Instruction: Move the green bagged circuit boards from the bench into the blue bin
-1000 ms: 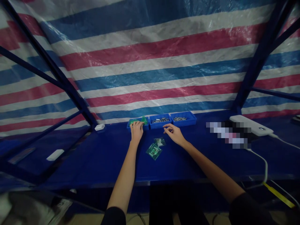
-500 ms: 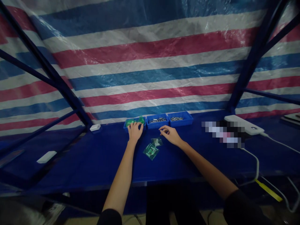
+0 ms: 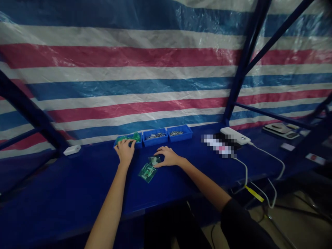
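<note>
My left hand [image 3: 126, 152] is at the front of the left blue bin [image 3: 138, 142], its curved fingers over the rim at the green plastic bags [image 3: 136, 136] inside. A gap shows between thumb and fingers; the fingertips are partly hidden. My right hand [image 3: 168, 157] is low over the table with thumb and fingers apart, around the right side of a small clear bag of metal parts [image 3: 153, 160]. Its thumb seems to touch that bag. Another clear bag of parts [image 3: 147, 172] lies just in front, overlapping it.
A middle blue bin [image 3: 155, 141] and a right blue bin [image 3: 181, 138] hold small metal pieces. A white power bank [image 3: 236, 135] with a cable lies to the right, beside a blurred-out object [image 3: 220, 145]. A white box [image 3: 72, 150] sits left on the blue table [image 3: 85, 183].
The view has turned to the right. My right hand has come down and left to the small bags, its fingers spreading. My left hand remains at the left bin.
</note>
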`<state>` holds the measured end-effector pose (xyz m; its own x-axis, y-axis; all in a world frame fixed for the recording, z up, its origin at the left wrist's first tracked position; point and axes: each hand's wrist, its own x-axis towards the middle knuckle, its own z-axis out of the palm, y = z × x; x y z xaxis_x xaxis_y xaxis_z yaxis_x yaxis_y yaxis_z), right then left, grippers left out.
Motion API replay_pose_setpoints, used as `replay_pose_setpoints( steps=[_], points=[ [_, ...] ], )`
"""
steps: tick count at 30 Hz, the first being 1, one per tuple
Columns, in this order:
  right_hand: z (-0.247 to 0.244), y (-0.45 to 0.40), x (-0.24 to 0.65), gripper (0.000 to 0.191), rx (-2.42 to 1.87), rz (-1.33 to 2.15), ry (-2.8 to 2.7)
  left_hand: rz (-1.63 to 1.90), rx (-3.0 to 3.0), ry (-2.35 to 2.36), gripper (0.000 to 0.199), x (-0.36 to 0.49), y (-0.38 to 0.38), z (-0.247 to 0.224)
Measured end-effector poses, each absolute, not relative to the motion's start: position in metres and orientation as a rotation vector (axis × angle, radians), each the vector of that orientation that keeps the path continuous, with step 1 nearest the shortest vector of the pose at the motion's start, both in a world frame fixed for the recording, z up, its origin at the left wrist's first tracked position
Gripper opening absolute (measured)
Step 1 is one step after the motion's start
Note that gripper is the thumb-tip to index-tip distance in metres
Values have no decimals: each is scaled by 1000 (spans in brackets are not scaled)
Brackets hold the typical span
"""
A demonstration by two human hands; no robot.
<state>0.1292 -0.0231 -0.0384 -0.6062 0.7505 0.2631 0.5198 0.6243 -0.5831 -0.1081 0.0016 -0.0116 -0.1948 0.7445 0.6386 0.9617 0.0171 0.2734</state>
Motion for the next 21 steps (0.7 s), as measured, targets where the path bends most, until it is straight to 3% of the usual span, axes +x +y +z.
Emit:
replay_pose_setpoints(
  steps=[8, 12, 16, 21],
  points=[
    [-38, -13, 130, 57, -888, 713, -2249, -1195, -1657, -1857, 28, -100, -3, -7],
    [-43, -4, 135, 54, -850, 808, -2118, -1202, -1893, -1710, 28, -72, -23, 6],
    [-49, 2, 140, 50, -908, 819, -2001, -861, -2208, -1841, 29, -51, -46, 5],
    [-56, 6, 140, 53, -919, 867, -1903, -415, -2062, -2086, 54, -52, -83, -14]
  ],
)
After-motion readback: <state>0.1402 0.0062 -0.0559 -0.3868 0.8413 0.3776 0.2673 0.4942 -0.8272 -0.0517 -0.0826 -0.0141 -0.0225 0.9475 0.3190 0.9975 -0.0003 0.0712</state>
